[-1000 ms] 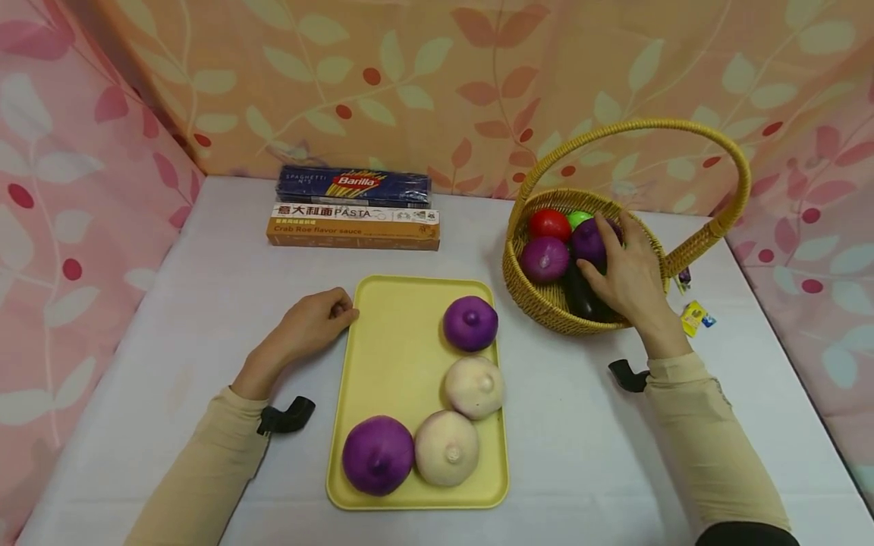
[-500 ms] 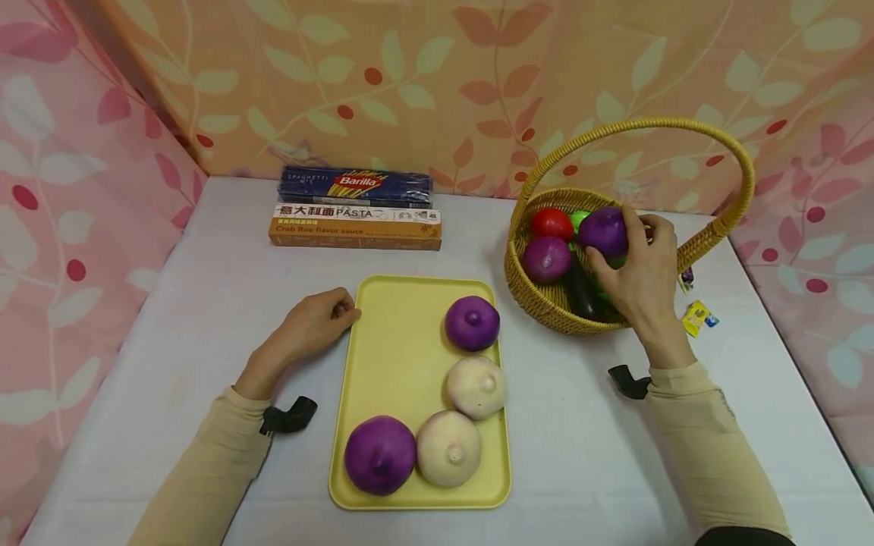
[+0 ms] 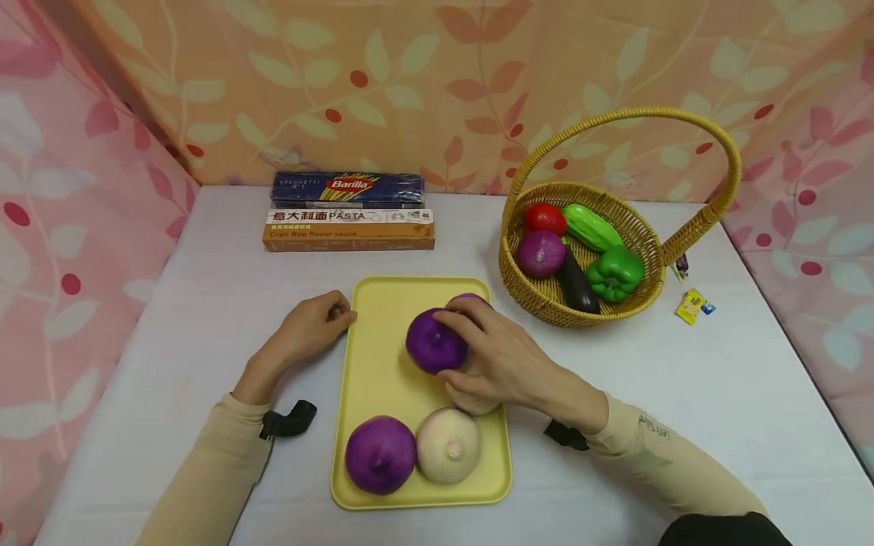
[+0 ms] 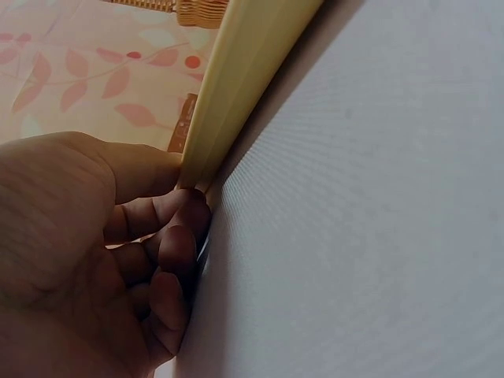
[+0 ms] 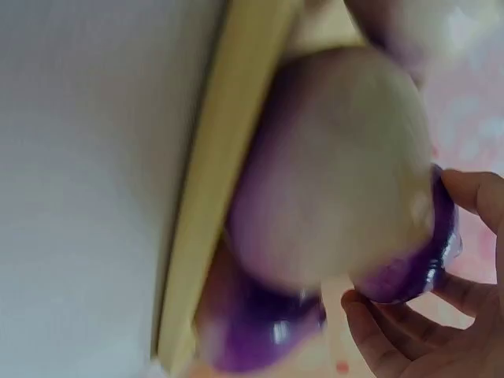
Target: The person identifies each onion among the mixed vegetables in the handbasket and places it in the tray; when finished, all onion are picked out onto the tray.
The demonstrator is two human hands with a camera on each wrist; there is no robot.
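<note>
My right hand [image 3: 505,360] grips a purple turnip [image 3: 430,345] over the upper middle of the yellow tray [image 3: 382,379]; thumb and fingers wrap its sides in the right wrist view. Under and behind this hand lie a second purple turnip [image 3: 476,297] and a pale one [image 3: 474,400], both partly hidden. At the tray's near end, a larger purple turnip [image 3: 378,455] sits beside another pale turnip [image 3: 448,446]. My left hand [image 3: 310,326] holds the tray's left rim [image 4: 224,94], thumb on the edge and curled fingers below it.
A wicker basket [image 3: 539,303] with a tall handle stands back right, holding a tomato, an onion, an eggplant, a green pepper and a green gourd-like vegetable. Pasta boxes [image 3: 348,227] lie at the back left. Small wrapped packets [image 3: 691,306] lie right of the basket.
My right hand has lifted the purple turnip out of the basket and carried it left and nearer, over the tray. The left hand stays at the tray's rim.
</note>
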